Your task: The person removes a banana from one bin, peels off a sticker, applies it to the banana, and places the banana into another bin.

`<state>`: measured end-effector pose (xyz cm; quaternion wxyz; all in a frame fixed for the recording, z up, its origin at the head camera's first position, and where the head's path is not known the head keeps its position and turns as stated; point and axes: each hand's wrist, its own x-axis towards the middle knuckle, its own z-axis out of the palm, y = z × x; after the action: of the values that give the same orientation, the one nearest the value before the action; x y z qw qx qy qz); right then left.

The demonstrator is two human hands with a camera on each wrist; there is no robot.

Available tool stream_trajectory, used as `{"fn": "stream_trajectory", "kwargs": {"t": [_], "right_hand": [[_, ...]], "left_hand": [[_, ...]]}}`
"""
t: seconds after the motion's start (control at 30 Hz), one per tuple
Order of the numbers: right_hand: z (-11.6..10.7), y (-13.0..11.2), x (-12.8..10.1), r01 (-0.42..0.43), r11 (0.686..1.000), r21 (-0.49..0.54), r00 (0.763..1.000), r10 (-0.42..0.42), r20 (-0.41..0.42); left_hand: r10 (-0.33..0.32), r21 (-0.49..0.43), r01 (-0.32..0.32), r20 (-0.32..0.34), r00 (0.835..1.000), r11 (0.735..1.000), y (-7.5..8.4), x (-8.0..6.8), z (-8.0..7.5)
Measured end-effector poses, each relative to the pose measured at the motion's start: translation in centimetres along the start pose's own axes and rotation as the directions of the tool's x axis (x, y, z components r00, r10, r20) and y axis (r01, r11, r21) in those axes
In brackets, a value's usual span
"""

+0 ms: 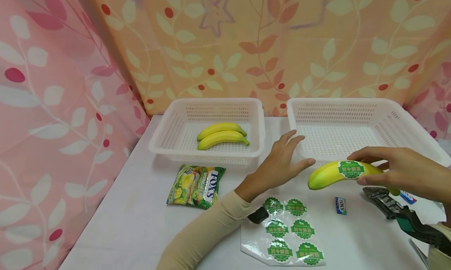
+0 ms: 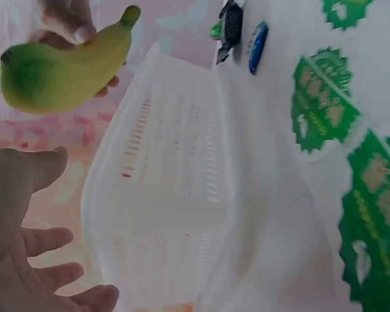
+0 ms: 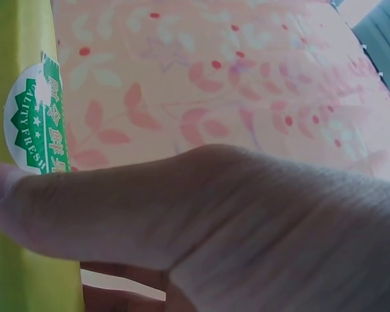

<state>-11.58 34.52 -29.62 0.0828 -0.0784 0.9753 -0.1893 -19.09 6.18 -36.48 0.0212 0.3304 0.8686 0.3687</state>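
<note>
FOX'S sweets bag (image 1: 195, 185) beside left hand (image 1: 282, 160)

Lying in the left white basket (image 1: 169, 138): two yellow bananas (image 1: 222, 135). Resting just in front of it: a green candy bag (image 1: 195, 185). Sitting nearer the table's (image 1: 134, 223) right side: a small blue wrapped candy (image 1: 340, 205). Hanging behind: leaf-patterned curtains (image 1: 225, 42).

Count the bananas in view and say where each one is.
3. Two bananas lie side by side in the left basket. The third banana, bearing a green sticker, is held by the right hand in front of the right basket.
</note>
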Motion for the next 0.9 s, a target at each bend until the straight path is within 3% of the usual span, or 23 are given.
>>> {"fn": "stream_trajectory", "kwargs": {"t": [0.27,0.57,0.73,0.9], "right_hand": [[-0.3,0.3,0.4,-0.027,1.000,0.016,1.000,0.027,-0.011],[-2.2,0.4,1.3,-0.063,0.998,-0.031,0.989,0.058,-0.135],[-3.9,1.2,3.2,-0.039,0.997,-0.065,0.987,0.029,-0.155],[-4.7,2.5,5.7,-0.007,1.000,-0.027,0.991,0.003,-0.134]], "left_hand": [[-0.070,-0.032,0.070,0.002,0.998,0.997,-0.6,1.6,1.1],[-0.071,-0.003,0.071,-0.011,0.997,0.997,-0.9,1.8,1.2],[-0.078,0.004,0.078,-0.001,0.997,0.997,-1.0,1.7,1.1],[-0.067,0.002,0.067,0.002,0.998,0.998,-1.2,1.6,1.1]]}}
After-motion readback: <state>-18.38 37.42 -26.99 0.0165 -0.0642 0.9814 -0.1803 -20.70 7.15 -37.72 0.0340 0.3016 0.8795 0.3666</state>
